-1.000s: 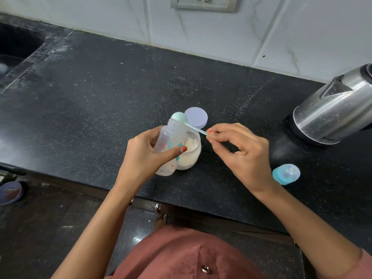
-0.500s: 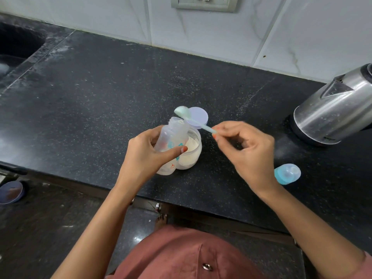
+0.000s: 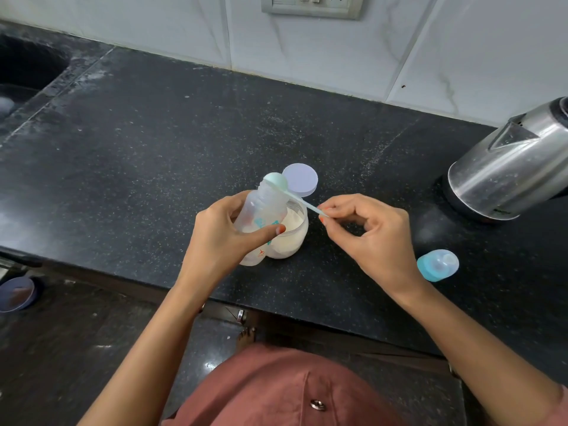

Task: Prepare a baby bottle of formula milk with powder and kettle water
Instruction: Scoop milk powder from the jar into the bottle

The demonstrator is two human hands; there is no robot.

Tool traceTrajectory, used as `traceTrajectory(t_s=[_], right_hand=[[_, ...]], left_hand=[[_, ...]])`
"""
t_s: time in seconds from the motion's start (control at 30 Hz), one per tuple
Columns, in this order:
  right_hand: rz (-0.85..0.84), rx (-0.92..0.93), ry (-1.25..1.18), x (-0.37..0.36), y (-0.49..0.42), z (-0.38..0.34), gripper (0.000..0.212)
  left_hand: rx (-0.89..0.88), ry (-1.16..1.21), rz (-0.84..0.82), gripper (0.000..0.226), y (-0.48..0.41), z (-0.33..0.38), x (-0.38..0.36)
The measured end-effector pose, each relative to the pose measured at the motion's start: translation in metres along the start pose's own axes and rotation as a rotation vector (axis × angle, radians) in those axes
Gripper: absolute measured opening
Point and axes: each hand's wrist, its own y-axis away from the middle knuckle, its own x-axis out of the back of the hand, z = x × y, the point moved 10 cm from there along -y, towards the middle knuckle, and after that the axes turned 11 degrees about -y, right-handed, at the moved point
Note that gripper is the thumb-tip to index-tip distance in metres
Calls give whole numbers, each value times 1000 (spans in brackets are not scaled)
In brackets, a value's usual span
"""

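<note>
My left hand [image 3: 219, 238] grips a clear baby bottle [image 3: 261, 216] with teal print, tilted over the counter. Right behind it stands an open glass jar of white formula powder [image 3: 290, 238]. My right hand [image 3: 373, 238] pinches the thin handle of a pale green scoop [image 3: 276, 180], whose bowl lies turned over on the bottle's open mouth. The jar's pale lilac lid [image 3: 300, 180] lies flat just beyond the jar. A steel kettle [image 3: 510, 167] sits at the right edge.
The bottle's teal cap with teat [image 3: 438, 265] lies on the black stone counter [image 3: 138, 142] to the right of my right hand. A sink [image 3: 21, 66] is at the far left. A wall socket [image 3: 310, 6] sits above on the white tiles.
The scoop was lifted off the bottle mouth half a second ago and has come back down onto it, turned over. My left hand and the bottle stayed in place.
</note>
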Motion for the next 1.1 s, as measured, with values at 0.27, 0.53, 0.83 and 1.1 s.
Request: traceTrajectory(t_s=[0.27, 0.53, 0.83, 1.1], right_hand=[[-8, -18, -10, 1, 2, 1, 8], [151, -513, -438, 6, 4, 39, 16], [148, -587, -247, 8, 0, 59, 10], [-236, -285, 418, -45, -34, 53, 12]], left_hand=[[-4, -34, 14, 43, 0, -2, 1], [3, -13, 14, 44, 2, -5, 1], [29, 103, 7, 49, 12, -22, -1], [39, 166, -53, 54, 12, -31, -8]])
